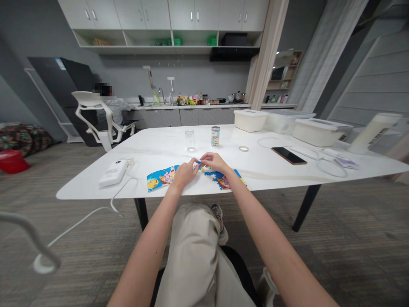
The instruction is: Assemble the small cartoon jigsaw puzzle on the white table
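A colourful cartoon jigsaw puzzle lies near the front edge of the white table, with another assembled part to the right. My left hand and my right hand meet above the gap between the two parts. Both pinch a small puzzle piece between their fingertips. The piece is too small to make out in detail.
On the table stand a clear empty jar, a printed can, a small lid, a phone, white bins, a white box with cable. A person sits at the far counter in a white chair.
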Action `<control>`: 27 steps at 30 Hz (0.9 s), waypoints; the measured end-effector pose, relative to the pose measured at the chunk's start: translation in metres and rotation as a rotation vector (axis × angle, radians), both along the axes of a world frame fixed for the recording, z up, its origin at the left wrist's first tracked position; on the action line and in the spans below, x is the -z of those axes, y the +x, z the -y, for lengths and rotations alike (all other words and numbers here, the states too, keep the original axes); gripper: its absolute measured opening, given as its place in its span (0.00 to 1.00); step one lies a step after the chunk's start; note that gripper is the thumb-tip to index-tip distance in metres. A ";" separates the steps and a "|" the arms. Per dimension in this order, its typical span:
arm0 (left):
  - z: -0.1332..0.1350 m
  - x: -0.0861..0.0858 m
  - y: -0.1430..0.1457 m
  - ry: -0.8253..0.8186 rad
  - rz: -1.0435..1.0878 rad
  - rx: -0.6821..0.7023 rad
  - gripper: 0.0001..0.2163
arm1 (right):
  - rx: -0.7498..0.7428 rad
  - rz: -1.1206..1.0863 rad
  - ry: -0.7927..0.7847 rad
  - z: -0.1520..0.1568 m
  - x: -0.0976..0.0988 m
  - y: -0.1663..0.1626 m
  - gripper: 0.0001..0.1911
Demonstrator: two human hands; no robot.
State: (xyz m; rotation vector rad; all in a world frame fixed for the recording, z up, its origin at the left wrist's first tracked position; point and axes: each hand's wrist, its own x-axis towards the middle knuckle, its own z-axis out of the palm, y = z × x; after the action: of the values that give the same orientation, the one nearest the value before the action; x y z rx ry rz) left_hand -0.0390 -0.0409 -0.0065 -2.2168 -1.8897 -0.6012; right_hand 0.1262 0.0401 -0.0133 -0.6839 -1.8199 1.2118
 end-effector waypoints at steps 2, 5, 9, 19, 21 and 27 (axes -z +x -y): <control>0.001 -0.001 0.000 -0.001 0.001 0.002 0.14 | -0.012 0.000 -0.016 -0.001 0.000 0.000 0.12; 0.003 -0.003 0.001 -0.006 0.013 -0.001 0.14 | -0.019 -0.001 -0.019 -0.002 0.001 0.000 0.11; 0.003 -0.004 0.002 -0.014 0.015 -0.012 0.13 | -0.018 -0.004 0.007 -0.002 0.001 -0.001 0.12; -0.001 0.000 0.000 0.005 -0.001 -0.008 0.13 | -0.018 0.021 0.021 -0.003 0.004 -0.002 0.08; 0.001 -0.001 0.001 -0.003 -0.004 -0.010 0.13 | 0.003 0.029 0.018 -0.003 0.004 -0.002 0.08; 0.004 -0.002 0.000 -0.054 -0.028 0.070 0.15 | 0.079 0.053 0.045 -0.001 0.000 -0.001 0.05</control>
State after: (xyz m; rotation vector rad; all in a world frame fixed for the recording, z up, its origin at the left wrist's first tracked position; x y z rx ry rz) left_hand -0.0387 -0.0446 -0.0043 -2.3207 -1.8432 -0.5326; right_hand 0.1254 0.0411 -0.0130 -0.7615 -1.8402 1.1071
